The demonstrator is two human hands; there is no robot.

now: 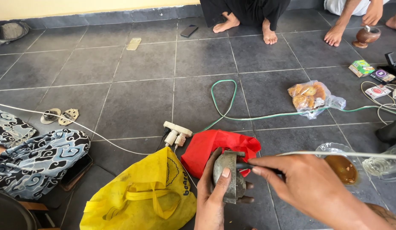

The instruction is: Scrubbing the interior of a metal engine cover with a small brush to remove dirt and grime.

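The left hand (pixel 215 187) is wrapped around a round grey metal part (pixel 228 176). The right hand (pixel 308 183) pinches a thin dark tool (pixel 249 166) against it, above the grey floor (pixel 134 102), near a red bag (pixel 206 145).

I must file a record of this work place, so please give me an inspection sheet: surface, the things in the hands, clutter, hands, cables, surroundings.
Surface: grey tiled floor, dusty looking.
Job's things: a round grey metal part and a thin dark tool whose tip meets it.
Clutter: yellow bag, red bag, bag of snacks, glass of brown drink, two phones, small boxes.
Hands: left hand grips the metal part; right hand pinches the tool.
Cables: green cable loops to a white power strip; white cord crosses the floor.
Surroundings: other people's bare feet at the far side; patterned cloth on the left.
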